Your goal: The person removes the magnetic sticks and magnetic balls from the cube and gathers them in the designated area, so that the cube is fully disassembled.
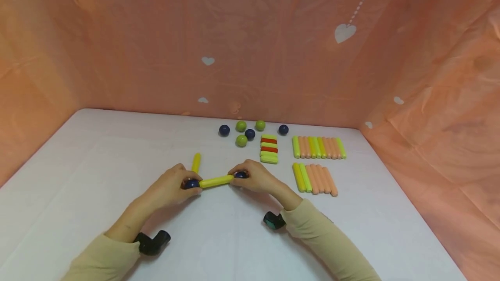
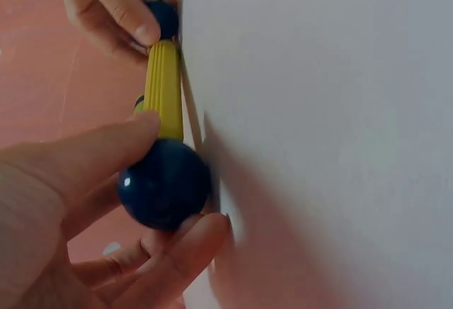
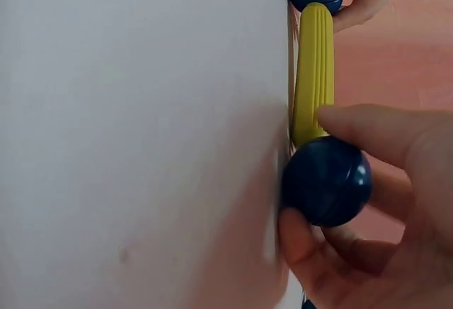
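My left hand (image 1: 166, 187) curls its thumb and fingers round a dark blue ball (image 1: 192, 184). Another dark blue ball (image 1: 241, 174) sits in the grip of my right hand (image 1: 258, 178). Between the two balls lies a ridged yellow rod (image 1: 216, 181), an end at each ball. In the right wrist view the near ball (image 3: 327, 182) touches the rod (image 3: 313, 68), with a thumb or fingertip at the rod's end. A second yellow rod (image 1: 196, 162) runs away from the left ball toward the back; its near end is hidden behind the left hand.
Loose green balls (image 1: 241, 140) and dark blue balls (image 1: 224, 130) lie at the back. Beside them is a column of short red and yellow-green rods (image 1: 269, 149). Two rows of longer rods, far (image 1: 319, 147) and near (image 1: 315, 178), lie right. An orange curtain (image 1: 250, 47) borders the white table.
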`<action>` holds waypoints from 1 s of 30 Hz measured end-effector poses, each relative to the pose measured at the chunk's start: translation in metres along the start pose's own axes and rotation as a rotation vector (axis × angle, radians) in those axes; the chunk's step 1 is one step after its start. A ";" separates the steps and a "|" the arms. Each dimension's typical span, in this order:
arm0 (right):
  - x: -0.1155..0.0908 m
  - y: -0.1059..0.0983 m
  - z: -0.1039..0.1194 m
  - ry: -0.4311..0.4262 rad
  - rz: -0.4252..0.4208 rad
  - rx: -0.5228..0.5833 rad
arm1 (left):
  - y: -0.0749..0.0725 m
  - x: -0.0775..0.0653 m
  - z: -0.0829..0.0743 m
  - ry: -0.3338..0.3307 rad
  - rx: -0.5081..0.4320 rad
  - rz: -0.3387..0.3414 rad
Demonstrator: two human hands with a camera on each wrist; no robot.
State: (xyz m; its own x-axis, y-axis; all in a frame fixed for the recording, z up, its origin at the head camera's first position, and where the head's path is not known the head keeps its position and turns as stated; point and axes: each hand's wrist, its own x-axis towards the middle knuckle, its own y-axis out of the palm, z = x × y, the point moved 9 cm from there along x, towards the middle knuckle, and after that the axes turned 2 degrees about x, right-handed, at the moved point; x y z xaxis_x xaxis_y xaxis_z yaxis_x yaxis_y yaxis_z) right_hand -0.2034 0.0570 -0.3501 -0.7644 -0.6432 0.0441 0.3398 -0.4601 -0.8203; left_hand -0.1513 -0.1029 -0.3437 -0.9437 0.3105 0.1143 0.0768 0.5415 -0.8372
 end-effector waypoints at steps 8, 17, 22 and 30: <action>0.004 -0.010 -0.017 0.142 -0.054 0.211 | 0.002 0.000 0.009 -0.057 -0.026 0.006; 0.020 -0.025 -0.042 0.284 -0.237 0.339 | 0.003 -0.001 0.017 -0.082 -0.085 0.015; 0.028 -0.027 -0.047 0.334 -0.289 0.335 | 0.004 -0.003 0.015 -0.066 -0.089 0.014; 0.038 -0.025 -0.044 0.290 -0.271 0.241 | 0.002 -0.003 0.018 -0.080 -0.088 0.005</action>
State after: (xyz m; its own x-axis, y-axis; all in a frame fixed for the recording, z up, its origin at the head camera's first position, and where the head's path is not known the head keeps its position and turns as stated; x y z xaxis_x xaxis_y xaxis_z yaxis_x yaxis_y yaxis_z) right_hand -0.2653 0.0706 -0.3526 -0.9533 -0.2981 0.0491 0.1980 -0.7390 -0.6439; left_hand -0.1539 -0.1169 -0.3549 -0.9655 0.2523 0.0645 0.1062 0.6078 -0.7870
